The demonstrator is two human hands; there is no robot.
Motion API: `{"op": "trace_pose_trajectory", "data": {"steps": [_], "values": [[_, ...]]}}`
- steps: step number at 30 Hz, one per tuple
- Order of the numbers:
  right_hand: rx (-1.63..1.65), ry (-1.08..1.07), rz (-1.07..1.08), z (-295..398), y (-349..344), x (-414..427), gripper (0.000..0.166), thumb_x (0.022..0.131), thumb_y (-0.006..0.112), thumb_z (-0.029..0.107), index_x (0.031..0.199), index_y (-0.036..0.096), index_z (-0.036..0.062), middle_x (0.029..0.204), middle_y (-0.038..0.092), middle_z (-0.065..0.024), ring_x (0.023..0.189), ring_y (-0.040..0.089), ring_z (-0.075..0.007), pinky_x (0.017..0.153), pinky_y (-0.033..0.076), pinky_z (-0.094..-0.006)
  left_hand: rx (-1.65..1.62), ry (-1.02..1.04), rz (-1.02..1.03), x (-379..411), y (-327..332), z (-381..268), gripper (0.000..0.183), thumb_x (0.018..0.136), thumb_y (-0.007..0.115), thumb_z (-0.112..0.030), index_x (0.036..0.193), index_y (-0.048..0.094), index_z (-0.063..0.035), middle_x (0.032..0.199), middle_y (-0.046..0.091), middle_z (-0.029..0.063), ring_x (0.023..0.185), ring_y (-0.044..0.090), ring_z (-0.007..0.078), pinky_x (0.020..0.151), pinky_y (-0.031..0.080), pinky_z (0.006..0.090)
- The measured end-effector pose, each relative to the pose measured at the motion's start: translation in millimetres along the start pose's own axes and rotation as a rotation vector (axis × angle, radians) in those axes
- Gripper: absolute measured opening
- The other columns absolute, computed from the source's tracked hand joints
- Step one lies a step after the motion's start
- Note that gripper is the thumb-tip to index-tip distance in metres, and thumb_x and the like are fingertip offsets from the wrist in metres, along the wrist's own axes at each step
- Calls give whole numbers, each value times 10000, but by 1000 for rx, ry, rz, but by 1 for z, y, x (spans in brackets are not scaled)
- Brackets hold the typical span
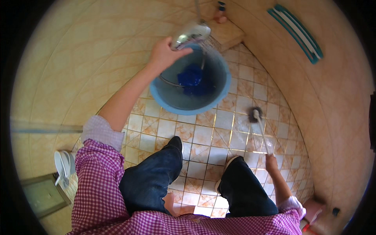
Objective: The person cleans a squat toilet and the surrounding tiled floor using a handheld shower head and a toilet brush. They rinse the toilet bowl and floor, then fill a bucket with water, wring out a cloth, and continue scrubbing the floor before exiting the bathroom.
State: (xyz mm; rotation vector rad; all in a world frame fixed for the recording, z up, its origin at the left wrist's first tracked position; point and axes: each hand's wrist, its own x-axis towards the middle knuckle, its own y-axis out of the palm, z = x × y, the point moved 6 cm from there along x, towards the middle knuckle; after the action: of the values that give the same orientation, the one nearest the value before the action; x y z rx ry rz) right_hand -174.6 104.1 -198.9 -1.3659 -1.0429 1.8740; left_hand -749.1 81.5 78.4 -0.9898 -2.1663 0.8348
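Observation:
With my left hand (166, 55) I reach over a blue plastic tub (188, 111); the thumb is spread, and a blurred, shiny shower head (192, 34) is at the fingers. Fine water spray falls from it beside the tub's back rim. Water stands in the tub, with a dark blue cloth-like thing (191, 77) and part of a metal hose (170, 82) in it. At the right, my right hand (271, 163) is closed around the white handle of a long brush (262, 129), whose dark round head rests on the wet floor tiles.
A pump bottle (220, 14) stands on a corner ledge (226, 32). A teal and white rack (296, 32) is on the right wall. White containers (64, 163) are at the left near a framed panel (45, 192). A pink bin (314, 210) stands at lower right.

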Motion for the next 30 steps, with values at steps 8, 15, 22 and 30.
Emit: {"op": "trace_pose_trajectory", "data": {"steps": [8,15,22,30], "values": [[-397,-459,227,161,-59,-6,176,808,440,161,870,523,19,835,551,-181,842,549,-336,697,459,-411,-154,-146,-388,7,-146,102,412,597,732,-364,605,463,-52,507,488,15,431,469,94,423,388,224],[-255,-317,134,212,19,-17,322,861,385,294,836,455,-19,723,572,-221,647,582,-369,552,482,-452,46,-12,-496,4,-205,110,401,617,706,-372,655,494,-34,523,498,40,461,484,113,435,391,253],[-309,-478,106,243,19,-23,297,853,391,326,826,447,36,651,580,-187,617,576,-361,568,460,-447,-432,-92,-586,6,-231,57,313,650,698,-300,679,517,-47,533,482,11,458,438,84,409,347,232],[-563,-373,-54,280,46,36,297,831,425,334,908,553,77,877,595,-124,854,569,-275,668,446,-395,-203,47,-250,39,-229,32,317,635,704,-299,676,522,-43,511,486,15,427,454,88,408,374,227]]}}
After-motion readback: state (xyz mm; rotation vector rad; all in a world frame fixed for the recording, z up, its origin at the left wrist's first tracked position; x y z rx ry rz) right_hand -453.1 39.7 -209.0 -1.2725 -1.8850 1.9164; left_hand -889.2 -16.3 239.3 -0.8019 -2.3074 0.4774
